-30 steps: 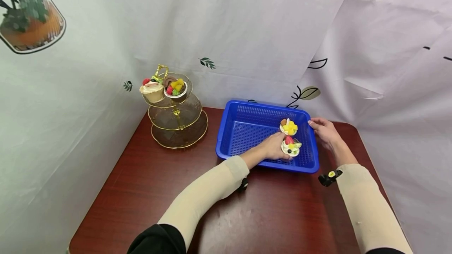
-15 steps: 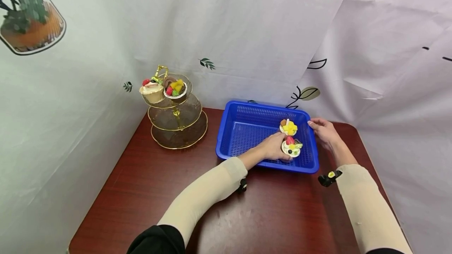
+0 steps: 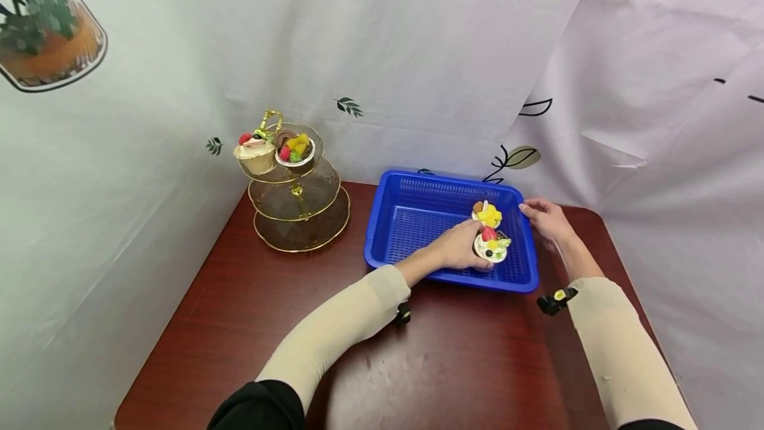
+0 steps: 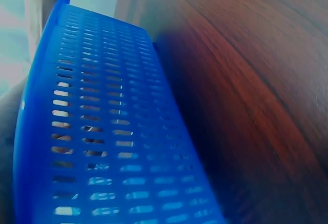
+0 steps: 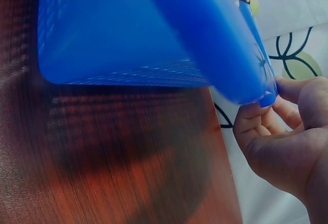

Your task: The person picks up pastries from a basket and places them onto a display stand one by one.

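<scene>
My left hand [image 3: 456,246] reaches over the near wall of the blue plastic basket [image 3: 412,174] and grips a white-topped cupcake [image 3: 491,249] with a strawberry and other fruit pieces on it. Just behind it in the basket stands a cupcake with yellow fruit chunks [image 3: 489,215]. My right hand [image 3: 548,223] pinches the basket's right rim between thumb and fingers. The right wrist view shows that hand [image 5: 289,137] at the rim's corner. In the left wrist view the basket's slotted side [image 4: 102,116] hides most of the hand and the cupcake.
A three-tier stand [image 3: 301,217] with gold edges is at the back left of the brown table [image 3: 268,304]. Its top tier carries a cream-topped cupcake [image 3: 256,156] and a fruit-topped chocolate cupcake [image 3: 295,151]. White printed cloth [image 3: 418,71] hangs behind and beside the table.
My left hand and the cupcake in it have shifted very slightly up and left, and the left forearm has moved a little left. The right hand keeps its place on the rim.
</scene>
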Demonstrator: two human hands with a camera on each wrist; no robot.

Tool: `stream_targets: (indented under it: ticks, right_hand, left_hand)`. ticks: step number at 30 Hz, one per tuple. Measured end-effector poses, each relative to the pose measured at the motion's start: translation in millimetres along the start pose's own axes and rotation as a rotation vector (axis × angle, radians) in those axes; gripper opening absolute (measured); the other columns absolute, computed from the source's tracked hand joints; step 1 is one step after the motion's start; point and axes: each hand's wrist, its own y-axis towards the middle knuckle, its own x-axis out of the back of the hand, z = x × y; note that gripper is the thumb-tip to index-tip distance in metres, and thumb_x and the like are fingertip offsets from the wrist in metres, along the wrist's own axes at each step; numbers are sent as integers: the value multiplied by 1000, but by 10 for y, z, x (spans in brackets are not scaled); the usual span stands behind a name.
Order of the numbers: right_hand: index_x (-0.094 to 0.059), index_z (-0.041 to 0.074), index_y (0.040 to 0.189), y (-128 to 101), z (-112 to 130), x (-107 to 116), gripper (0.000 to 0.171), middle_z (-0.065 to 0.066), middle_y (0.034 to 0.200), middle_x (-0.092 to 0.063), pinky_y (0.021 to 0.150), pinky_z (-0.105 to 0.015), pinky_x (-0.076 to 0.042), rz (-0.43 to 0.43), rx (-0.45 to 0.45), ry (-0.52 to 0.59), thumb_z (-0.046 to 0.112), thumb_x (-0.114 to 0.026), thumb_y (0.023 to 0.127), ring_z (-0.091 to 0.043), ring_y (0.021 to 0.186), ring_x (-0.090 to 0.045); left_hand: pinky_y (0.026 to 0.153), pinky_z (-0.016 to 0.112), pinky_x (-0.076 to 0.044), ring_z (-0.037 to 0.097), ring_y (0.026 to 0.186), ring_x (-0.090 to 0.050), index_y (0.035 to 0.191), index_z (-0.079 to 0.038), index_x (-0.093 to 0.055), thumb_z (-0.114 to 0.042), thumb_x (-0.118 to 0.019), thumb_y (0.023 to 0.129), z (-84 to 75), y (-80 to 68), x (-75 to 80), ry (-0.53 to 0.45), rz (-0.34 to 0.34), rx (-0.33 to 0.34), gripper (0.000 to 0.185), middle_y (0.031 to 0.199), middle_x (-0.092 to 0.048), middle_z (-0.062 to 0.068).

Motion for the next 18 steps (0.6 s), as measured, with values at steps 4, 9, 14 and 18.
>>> stream_targets:
  ticks: [4,9,14,18]
  right_hand:
    - [-43,-4,150,-2,9,-4,55,8,94,-63,70,-27,-59,1,4,6,32,-56,111,-7,80,-64]
    - [-42,-4,151,-4,15,7,56,7,97,-63,71,-26,-59,4,11,0,33,-55,111,-7,81,-64]
    - [-42,-4,151,-1,7,24,55,7,96,-63,70,-27,-59,6,9,0,33,-55,112,-7,81,-64]
    - [-42,-5,151,8,4,12,56,8,96,-63,70,-26,-59,8,18,-2,32,-55,111,-6,80,-64]
  left_hand:
    - [93,23,-50,12,110,-60,136,-9,-58,-45,-89,84,-14,-36,84,-3,0,-18,71,127,-61,2]
    - [91,22,-49,10,108,-58,136,-10,-58,-45,-90,83,-30,-96,208,-38,-21,-53,71,124,-59,0]
    - [91,18,-46,10,107,-58,138,-10,-56,-47,-90,83,-22,-175,314,-87,-28,-68,74,122,-59,-2]
    - [95,18,-46,12,113,-59,141,-8,-55,-45,-90,83,-20,-265,425,-111,-26,-67,77,125,-60,0]
